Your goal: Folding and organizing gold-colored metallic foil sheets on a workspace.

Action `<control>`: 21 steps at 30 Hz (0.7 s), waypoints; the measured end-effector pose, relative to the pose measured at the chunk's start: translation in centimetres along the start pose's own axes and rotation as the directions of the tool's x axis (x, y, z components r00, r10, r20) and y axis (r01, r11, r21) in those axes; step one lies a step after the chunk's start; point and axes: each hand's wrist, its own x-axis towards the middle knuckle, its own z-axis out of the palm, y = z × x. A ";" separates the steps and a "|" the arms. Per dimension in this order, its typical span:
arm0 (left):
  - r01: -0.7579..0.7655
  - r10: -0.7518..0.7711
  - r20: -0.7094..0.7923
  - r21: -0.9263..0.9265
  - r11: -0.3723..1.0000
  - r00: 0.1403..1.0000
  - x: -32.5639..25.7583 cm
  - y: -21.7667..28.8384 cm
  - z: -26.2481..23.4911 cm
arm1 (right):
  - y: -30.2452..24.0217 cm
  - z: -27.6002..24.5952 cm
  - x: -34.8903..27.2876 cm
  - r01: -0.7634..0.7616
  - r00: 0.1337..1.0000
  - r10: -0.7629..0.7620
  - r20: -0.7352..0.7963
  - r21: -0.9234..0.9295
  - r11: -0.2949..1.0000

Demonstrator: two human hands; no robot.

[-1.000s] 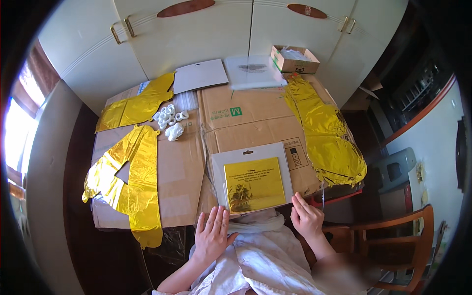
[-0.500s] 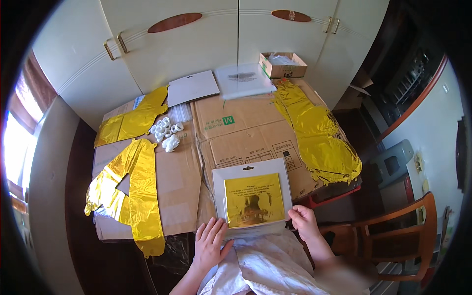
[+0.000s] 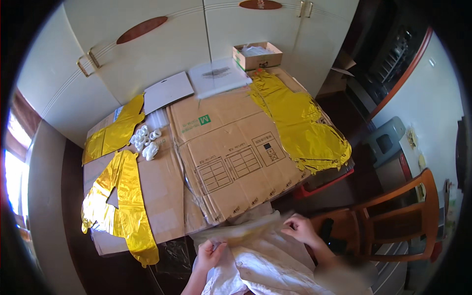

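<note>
Over my lap, at the table's near edge, a translucent plastic bag (image 3: 246, 228) is tilted and smeared by motion, with a faint yellow streak showing through it. My left hand (image 3: 210, 254) is closed on its left end, thumb and fingers pinched together. On the other end, my right hand (image 3: 300, 230) pinches the bag's edge. The white card and folded gold foil seen in it earlier cannot be made out clearly now. Flat gold foil balloons lie on the table: one at near left (image 3: 120, 201), one at far left (image 3: 115, 129) and one on the right (image 3: 302, 123).
Opened brown cardboard (image 3: 221, 142) covers the table. White ribbon rolls (image 3: 142, 140) are heaped at left. At the back lie white cards (image 3: 168, 92), clear plastic bags (image 3: 219, 76) and a small carton (image 3: 258, 56). A wooden chair (image 3: 393, 223) stands at right.
The bag has tipped from facing me flat to a blurred slant, moving down toward my lap. My left hand has gone from lying flat to pinching. The view has shifted right.
</note>
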 end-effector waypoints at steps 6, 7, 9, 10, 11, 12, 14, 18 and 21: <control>-0.644 0.511 0.392 0.440 0.626 0.765 5.4 5.5 2.6 | -6.5 -7.8 1.9 0.246 0.968 -0.244 0.052 -0.364 0.898; -0.628 0.504 0.375 0.430 0.648 0.778 6.2 5.5 3.3 | -5.9 -7.8 1.5 0.249 0.968 -0.226 0.106 -0.428 0.869; -0.600 0.495 0.342 0.404 0.690 0.799 7.8 6.1 5.5 | -3.1 -8.1 0.2 0.261 0.963 -0.172 0.208 -0.552 0.792; -0.615 0.523 0.324 0.423 0.665 0.788 8.1 7.0 6.5 | -1.6 -8.6 -0.1 0.229 0.973 -0.172 0.153 -0.553 0.801; -0.604 0.507 0.329 0.428 0.672 0.797 8.3 7.0 6.9 | -0.8 -9.7 -0.2 0.133 0.991 -0.111 0.074 -0.605 0.785; -0.595 0.489 0.341 0.429 0.679 0.803 8.4 7.1 7.3 | 1.2 -10.6 -1.1 0.010 0.999 -0.036 -0.034 -0.566 0.824; -0.608 0.479 0.377 0.444 0.658 0.793 8.4 6.7 7.4 | 6.5 -12.9 -3.6 -0.339 0.927 0.371 -0.056 -0.549 0.764; -0.654 0.486 0.443 0.424 0.626 0.753 8.2 2.8 6.9 | 14.9 -13.7 -9.0 -0.376 0.890 0.334 -0.311 -0.085 0.923; -0.624 0.457 0.436 0.418 0.660 0.775 7.6 1.3 6.8 | 15.6 -14.0 -7.3 -0.616 0.714 0.652 -0.255 0.213 0.758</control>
